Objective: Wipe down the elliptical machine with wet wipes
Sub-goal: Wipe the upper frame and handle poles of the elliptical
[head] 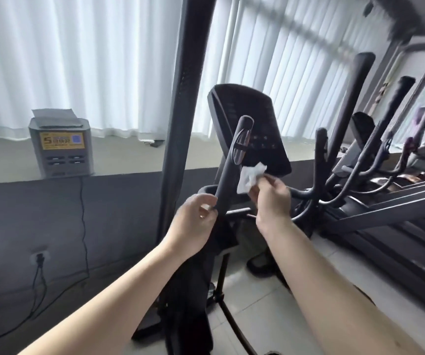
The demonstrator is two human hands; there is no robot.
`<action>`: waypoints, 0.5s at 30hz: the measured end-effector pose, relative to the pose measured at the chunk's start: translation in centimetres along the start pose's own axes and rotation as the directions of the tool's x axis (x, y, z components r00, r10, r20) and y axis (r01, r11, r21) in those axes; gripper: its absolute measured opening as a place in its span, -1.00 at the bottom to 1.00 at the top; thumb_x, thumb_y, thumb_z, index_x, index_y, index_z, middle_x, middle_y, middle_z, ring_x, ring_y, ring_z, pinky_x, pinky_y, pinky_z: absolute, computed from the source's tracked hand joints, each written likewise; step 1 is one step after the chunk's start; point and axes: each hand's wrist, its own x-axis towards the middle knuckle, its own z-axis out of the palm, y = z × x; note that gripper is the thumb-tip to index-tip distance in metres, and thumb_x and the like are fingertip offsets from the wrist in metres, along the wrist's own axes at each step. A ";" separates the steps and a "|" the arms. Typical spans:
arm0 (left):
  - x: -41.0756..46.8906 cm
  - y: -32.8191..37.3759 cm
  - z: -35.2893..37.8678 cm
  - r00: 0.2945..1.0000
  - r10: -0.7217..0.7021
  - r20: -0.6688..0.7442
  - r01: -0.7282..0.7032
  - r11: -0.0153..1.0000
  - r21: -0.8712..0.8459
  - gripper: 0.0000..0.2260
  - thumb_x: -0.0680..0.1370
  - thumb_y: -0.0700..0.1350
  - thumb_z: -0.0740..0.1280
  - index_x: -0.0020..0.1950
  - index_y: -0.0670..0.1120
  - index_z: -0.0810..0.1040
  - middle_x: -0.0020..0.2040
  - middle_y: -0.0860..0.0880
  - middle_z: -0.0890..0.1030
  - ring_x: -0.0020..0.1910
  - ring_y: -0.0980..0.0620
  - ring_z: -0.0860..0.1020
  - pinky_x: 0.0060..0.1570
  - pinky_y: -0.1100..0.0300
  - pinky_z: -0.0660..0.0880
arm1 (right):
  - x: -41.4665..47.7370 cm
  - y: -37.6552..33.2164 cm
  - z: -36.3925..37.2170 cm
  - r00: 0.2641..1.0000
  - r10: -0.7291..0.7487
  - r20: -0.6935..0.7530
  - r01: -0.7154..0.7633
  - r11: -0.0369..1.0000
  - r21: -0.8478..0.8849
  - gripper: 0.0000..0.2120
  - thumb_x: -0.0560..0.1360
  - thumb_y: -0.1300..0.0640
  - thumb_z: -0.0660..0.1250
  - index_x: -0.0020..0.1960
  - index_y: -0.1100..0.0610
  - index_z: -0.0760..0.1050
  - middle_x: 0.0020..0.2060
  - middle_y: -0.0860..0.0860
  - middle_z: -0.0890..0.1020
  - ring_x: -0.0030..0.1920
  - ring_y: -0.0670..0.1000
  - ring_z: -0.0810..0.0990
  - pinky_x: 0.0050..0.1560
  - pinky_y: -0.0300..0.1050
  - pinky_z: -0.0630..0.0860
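Curtains at far left, hanging in white folds down to a pale sill. Sitting on that sill, a grey charging box with a yellow label and rows of dark slots, trailing a dark cable down the grey wall toward a wall socket. Just right of it, a tall dark post running out of the top of the view. Next, gripping the lower part of the near handlebar of the elliptical machine with the left hand, thumb above and fingers curling in at the bar's left edge. Behind the bar, the dark console tilting back toward the window. Pinching a crumpled white wet wipe in the right hand, holding it just below the console's lower edge and just beside the handlebar; touching either or not, impossible to tell. The 2 hands lying near each other, 1 on each side of the bar, not touching. Further right, more dark handles standing upright, with blurred gym machines lining the window beyond. Below, pale floor tiles showing between the forearms.
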 end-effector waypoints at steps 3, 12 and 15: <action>2.1 3.3 0.0 0.993 0.045 -0.111 -0.041 0.999 0.033 -0.80 0.60 -0.09 0.35 0.21 0.11 0.59 0.04 0.16 0.61 -0.08 0.28 0.57 -0.14 0.42 0.42 | 2.2 -4.6 2.1 0.977 -0.214 0.003 0.214 0.972 -0.096 -0.83 0.61 0.21 0.33 -0.15 0.13 0.59 -0.38 -0.15 0.66 -0.28 -0.18 0.64 -0.17 -0.34 0.54; 7.8 5.9 1.7 0.988 0.001 -0.152 0.007 0.999 0.051 -0.67 0.63 -0.07 0.33 0.41 0.04 0.51 0.12 0.12 0.64 0.10 0.09 0.60 0.16 0.16 0.52 | 5.1 -4.1 5.7 0.896 -0.431 0.109 0.441 0.828 -0.347 -0.86 0.56 0.17 0.43 -0.16 0.03 0.55 -0.06 0.04 0.61 -0.07 -0.04 0.59 0.11 -0.21 0.51; 7.9 5.6 2.1 0.994 0.012 -0.111 -0.008 0.999 0.038 -0.83 0.60 -0.14 0.34 0.12 0.05 0.65 -0.07 0.11 0.70 -0.04 0.08 0.66 -0.03 0.17 0.56 | 3.0 -1.2 4.5 0.865 -0.434 0.251 0.501 0.769 -0.398 -0.83 0.56 0.25 0.42 -0.15 0.03 0.54 -0.07 -0.07 0.48 -0.05 -0.09 0.52 0.09 -0.45 0.39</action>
